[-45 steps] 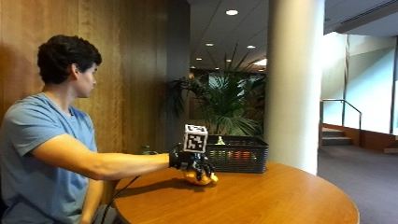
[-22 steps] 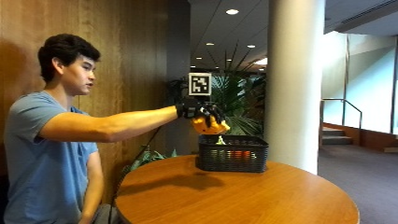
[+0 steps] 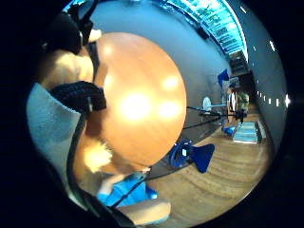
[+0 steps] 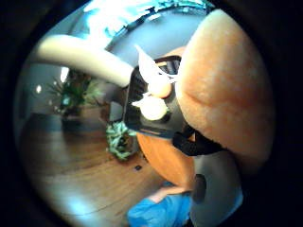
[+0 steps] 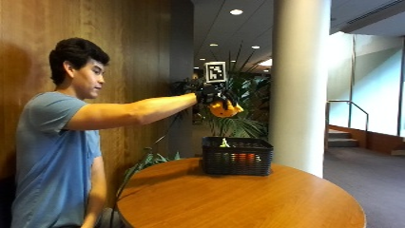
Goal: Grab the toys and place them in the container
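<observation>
While the person sits at its near side, the round wooden counter (image 5: pixel 240 199) carries a single black mesh basket (image 5: pixel 236 156), which stands toward the far edge, close to the white column (image 5: pixel 300 80). Counter surface shows ceiling-light reflections in the little-finger-side palm view (image 3: pixel 137 99).

Basket: open top, already holds toys; a pale yellow-green piece pokes above the rim and something red-orange shows through the mesh (image 5: pixel 244 156). In the thumb-side palm view the basket (image 4: pixel 142 106) lies below the palm, with two pale toys (image 4: pixel 154 106) visible inside.

Right arm stretched straight out at shoulder height. Gloved right hand (image 5: pixel 212 94) is in the air above the basket, well apart from it, roughly over its near half.

Orange plush toy (image 5: pixel 224 109): hangs under the palm, fingers curled round it and clamped on it. It fills much of the thumb-side palm view (image 4: pixel 227 80) and shows at the edge of the little-finger-side view (image 3: pixel 64 66), so it sits close against the palm. Toy touches neither basket nor counter.

Potted palm (image 5: pixel 244 102) stands behind the hand and the basket.
</observation>
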### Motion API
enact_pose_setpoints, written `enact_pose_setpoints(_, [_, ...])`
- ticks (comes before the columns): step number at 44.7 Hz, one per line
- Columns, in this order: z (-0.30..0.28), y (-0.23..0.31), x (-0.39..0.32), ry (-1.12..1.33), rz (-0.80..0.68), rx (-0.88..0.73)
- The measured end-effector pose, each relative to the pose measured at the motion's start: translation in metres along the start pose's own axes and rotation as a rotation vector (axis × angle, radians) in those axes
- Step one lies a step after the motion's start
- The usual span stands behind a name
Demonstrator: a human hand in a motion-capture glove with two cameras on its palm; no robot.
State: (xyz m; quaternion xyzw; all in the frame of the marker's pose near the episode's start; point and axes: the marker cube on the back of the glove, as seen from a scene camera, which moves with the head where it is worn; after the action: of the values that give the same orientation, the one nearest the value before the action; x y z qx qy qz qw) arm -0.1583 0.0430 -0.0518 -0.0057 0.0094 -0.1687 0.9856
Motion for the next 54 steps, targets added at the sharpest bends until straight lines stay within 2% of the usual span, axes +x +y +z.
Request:
enact_pose_setpoints(8, [0.012, -0.023, -0.065, 0.021, -0.135, 0.041])
enact_pose_setpoints(12, [0.025, -0.034, -0.091, 0.004, -0.123, 0.029])
enact_pose_setpoints(18, [0.046, -0.031, -0.058, -0.053, -0.125, 0.01])
enact_pose_setpoints(25, [0.08, -0.036, -0.072, -0.08, -0.153, -0.057])
enact_pose_setpoints(32, [0.096, -0.031, -0.07, -0.082, -0.283, -0.128])
enact_pose_setpoints(38, [0.085, -0.033, -0.064, -0.04, -0.155, -0.064])
enact_pose_setpoints(47, [0.063, -0.014, -0.045, 0.011, -0.177, -0.002])
enact_pose_setpoints(54, [0.06, -0.014, -0.096, 0.076, -0.157, -0.003])
